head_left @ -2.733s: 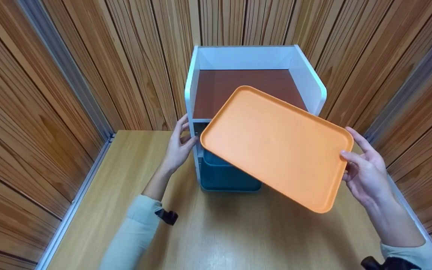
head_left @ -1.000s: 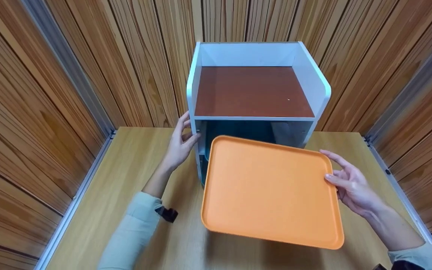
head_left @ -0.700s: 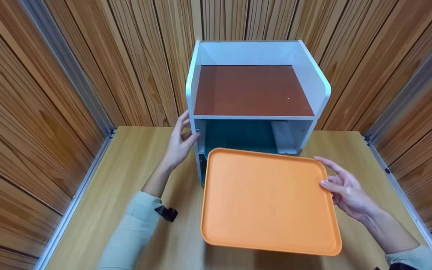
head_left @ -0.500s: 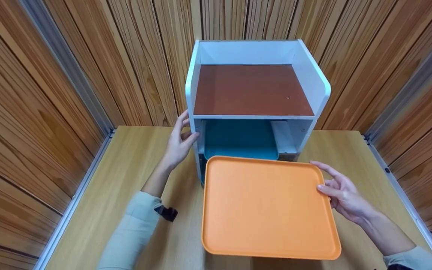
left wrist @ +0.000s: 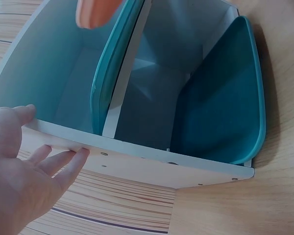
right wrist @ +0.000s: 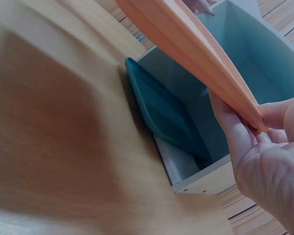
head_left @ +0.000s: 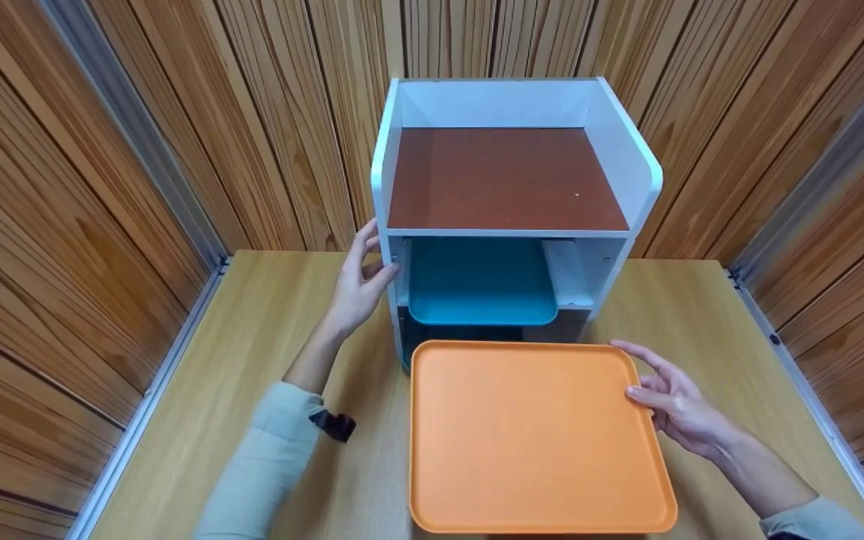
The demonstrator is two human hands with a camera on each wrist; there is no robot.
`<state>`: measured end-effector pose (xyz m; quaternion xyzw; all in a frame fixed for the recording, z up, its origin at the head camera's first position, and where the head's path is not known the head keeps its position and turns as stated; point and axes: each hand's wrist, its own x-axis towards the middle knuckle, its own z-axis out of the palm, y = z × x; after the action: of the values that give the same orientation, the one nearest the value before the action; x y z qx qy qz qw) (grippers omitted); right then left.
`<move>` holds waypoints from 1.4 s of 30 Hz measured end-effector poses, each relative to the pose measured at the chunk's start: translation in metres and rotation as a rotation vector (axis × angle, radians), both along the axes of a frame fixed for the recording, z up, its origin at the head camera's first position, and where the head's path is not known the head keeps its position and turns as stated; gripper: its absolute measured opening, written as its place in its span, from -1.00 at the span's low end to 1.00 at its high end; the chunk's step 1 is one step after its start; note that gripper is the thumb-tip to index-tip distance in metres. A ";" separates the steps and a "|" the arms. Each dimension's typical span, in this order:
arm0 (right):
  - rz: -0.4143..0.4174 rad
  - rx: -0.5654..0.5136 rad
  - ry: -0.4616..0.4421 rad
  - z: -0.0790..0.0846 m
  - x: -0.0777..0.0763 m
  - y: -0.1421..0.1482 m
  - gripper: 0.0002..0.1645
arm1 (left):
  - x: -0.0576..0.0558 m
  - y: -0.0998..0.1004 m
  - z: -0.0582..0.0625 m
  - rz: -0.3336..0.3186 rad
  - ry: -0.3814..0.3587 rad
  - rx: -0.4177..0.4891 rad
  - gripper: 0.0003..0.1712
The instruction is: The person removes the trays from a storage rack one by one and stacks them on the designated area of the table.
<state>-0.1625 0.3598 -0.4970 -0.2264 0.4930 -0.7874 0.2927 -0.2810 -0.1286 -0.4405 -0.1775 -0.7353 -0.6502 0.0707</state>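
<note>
My right hand (head_left: 676,409) pinches an orange rectangular tray (head_left: 541,435) by its right edge, thumb on the upper face and fingers beneath. The tray hangs above the table in front of a small white shelf unit (head_left: 631,161) with a brown top board. My left hand (head_left: 357,289) holds the unit's left side panel; in the left wrist view its thumb lies over the front edge and its fingers touch the outer face. A teal tray (head_left: 481,281) lies on the middle shelf, its front jutting out. A second teal tray (left wrist: 225,98) sits in the bottom compartment.
The unit stands on a wooden table (head_left: 274,315) against wood-panelled walls (head_left: 447,37). Metal rails (head_left: 154,382) edge the table at the left and right. The bottom compartment's front is partly hidden behind the orange tray in the head view.
My right hand has brought the orange tray down and toward me, turning it nearly square to the unit. This uncovers the middle shelf's teal tray. My left hand keeps its place.
</note>
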 end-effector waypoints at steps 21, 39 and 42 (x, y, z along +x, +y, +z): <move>0.005 0.009 -0.104 -0.031 0.002 0.052 -0.13 | 0.000 0.000 0.001 0.014 -0.055 -0.021 -0.14; -0.017 0.062 -0.116 -0.055 0.006 0.115 -0.08 | 0.000 0.000 -0.002 -0.005 -0.035 0.012 -0.15; 0.024 0.021 -0.138 -0.057 0.007 0.122 -0.06 | 0.001 0.000 -0.002 -0.001 -0.038 0.010 -0.16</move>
<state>-0.1552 0.4820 -0.5544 -0.1745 0.4772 -0.7924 0.3377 -0.2801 -0.1285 -0.4425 -0.1653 -0.7333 -0.6571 0.0571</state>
